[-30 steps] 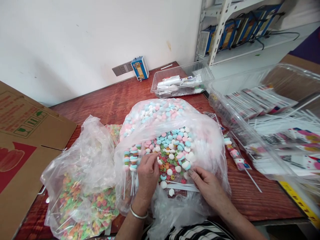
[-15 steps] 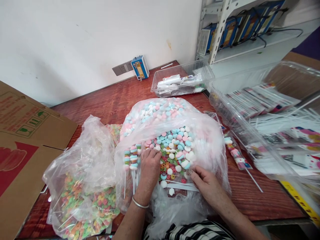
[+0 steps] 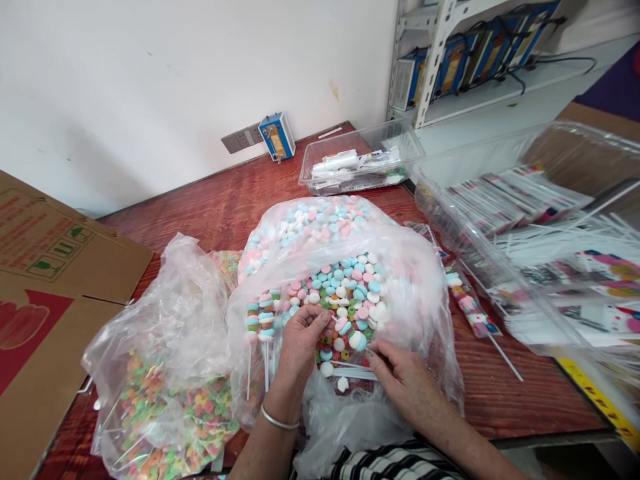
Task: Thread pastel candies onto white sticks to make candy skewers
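Observation:
My right hand (image 3: 407,377) pinches the lower end of a candy skewer (image 3: 351,333), whose pink, blue and white button candies lean up and to the left. At the skewer's upper end, the thumb and fingers of my left hand (image 3: 300,340) are pressed together; whatever they hold is too small to make out. Both hands are over an opened plastic bag (image 3: 420,287) of pastel button candies (image 3: 345,273). Ring-shaped gummies (image 3: 327,340) lie among them, with white sticks (image 3: 355,373) in front. Finished-looking candy skewers (image 3: 267,320) rest left of my left hand.
To the left are a clear bag of colourful gummy rings (image 3: 175,413) and a cardboard box (image 3: 65,260). A wrapped candy stick (image 3: 475,307) lies to the right, beside a large clear bin (image 3: 470,247) of sticks and packets. Behind stands a smaller plastic tray (image 3: 307,175).
My left hand has lifted off the candies and closed into a pinch. My right hand has moved left with the candy skewer, bringing its upper end close to my left fingertips.

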### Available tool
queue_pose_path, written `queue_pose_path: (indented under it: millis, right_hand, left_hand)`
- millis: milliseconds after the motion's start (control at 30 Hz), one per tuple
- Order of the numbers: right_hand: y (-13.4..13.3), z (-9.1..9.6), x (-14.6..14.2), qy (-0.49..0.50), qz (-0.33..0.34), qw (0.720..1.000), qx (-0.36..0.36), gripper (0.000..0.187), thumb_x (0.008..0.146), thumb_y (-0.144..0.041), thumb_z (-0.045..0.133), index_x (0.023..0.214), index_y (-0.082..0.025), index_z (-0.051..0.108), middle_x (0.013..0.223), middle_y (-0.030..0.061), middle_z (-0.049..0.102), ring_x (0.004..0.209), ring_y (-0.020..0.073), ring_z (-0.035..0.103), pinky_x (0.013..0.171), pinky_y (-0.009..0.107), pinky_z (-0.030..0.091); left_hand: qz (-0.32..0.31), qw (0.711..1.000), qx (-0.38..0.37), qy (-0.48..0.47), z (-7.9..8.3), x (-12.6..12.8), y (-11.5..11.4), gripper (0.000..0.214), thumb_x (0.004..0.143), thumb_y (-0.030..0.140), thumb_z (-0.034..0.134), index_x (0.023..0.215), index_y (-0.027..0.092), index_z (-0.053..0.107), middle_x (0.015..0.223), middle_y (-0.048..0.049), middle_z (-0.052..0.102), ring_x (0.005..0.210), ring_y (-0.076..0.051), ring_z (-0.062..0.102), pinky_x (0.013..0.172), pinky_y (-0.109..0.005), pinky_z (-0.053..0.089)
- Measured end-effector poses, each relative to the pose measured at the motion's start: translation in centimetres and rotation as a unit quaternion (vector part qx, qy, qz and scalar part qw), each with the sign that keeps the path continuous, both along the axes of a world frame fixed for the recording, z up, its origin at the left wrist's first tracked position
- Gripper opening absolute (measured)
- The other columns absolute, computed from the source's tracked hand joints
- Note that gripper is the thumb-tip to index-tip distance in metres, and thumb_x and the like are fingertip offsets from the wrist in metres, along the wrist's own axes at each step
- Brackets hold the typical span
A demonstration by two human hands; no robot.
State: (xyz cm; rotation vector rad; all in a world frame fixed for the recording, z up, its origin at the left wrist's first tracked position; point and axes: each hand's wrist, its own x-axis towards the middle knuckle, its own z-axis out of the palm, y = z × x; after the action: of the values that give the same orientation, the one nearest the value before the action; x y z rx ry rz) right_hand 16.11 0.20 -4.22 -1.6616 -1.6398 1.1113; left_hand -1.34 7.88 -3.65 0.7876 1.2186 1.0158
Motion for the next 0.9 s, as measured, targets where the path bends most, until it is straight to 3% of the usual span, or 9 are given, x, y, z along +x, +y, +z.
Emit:
queue_pose_path:
  millis: [200, 467, 600, 767, 900]
  right_hand:
    - [-0.1, 0.2, 0.3, -0.041, 0.012, 0.999, 0.004, 0.029, 0.092, -0.026, 0.038, 0.076, -0.018, 0.060, 0.076, 0.0042, 0.065, 0.071, 0.0198, 0.060, 0.065, 0.030, 0.040]
    - [-0.4, 0.6, 0.3, -0.093, 0.019, 0.995, 0.034, 0.031, 0.093, -0.025, 0.035, 0.073, -0.018, 0.058, 0.078, 0.0074, 0.065, 0.072, 0.0212, 0.061, 0.064, 0.031, 0.043]
    - [-0.7, 0.3, 0.3, -0.077, 0.017, 0.995, 0.066, 0.029, 0.091, -0.020, 0.034, 0.078, -0.018, 0.060, 0.079, 0.0073, 0.063, 0.073, 0.0200, 0.061, 0.067, 0.031, 0.046]
    - [-1.0, -0.7, 0.7, -0.036, 0.034, 0.998, 0.045, 0.033, 0.093, -0.024, 0.034, 0.102, -0.020, 0.065, 0.093, 0.0094, 0.069, 0.086, 0.0232, 0.066, 0.075, 0.034, 0.050]
    - [-1.1, -1.5, 0.7, -0.019, 0.006, 1.000, 0.006, 0.032, 0.094, -0.029, 0.034, 0.095, -0.021, 0.065, 0.084, 0.0063, 0.072, 0.079, 0.0237, 0.067, 0.070, 0.032, 0.049]
  left_hand:
    - [-0.009, 0.994, 0.060, 0.088, -0.4, 0.3, -0.5, 0.017, 0.073, 0.030, 0.075, 0.077, 0.016, 0.067, 0.072, -0.0003, 0.068, 0.066, -0.012, 0.061, 0.065, -0.024, 0.049]
    - [-0.043, 0.951, 0.151, 0.268, -0.5, 0.6, -1.4, 0.010, 0.079, 0.028, 0.068, 0.080, 0.019, 0.070, 0.078, -0.0027, 0.071, 0.074, -0.017, 0.062, 0.071, -0.028, 0.049]
    - [-0.044, 0.962, 0.136, 0.231, -0.6, 1.1, -1.8, 0.012, 0.079, 0.030, 0.067, 0.079, 0.018, 0.068, 0.071, -0.0013, 0.068, 0.066, -0.015, 0.060, 0.064, -0.026, 0.048]
    - [-0.021, 0.981, 0.114, 0.156, -0.9, 1.3, -1.9, 0.015, 0.078, 0.031, 0.069, 0.084, 0.018, 0.067, 0.082, -0.0035, 0.070, 0.077, -0.017, 0.064, 0.072, -0.027, 0.050]
    - [-0.065, 0.977, 0.127, 0.159, -0.9, 1.6, -2.5, 0.014, 0.082, 0.031, 0.065, 0.085, 0.018, 0.066, 0.079, -0.0028, 0.069, 0.072, -0.016, 0.062, 0.068, -0.026, 0.049]
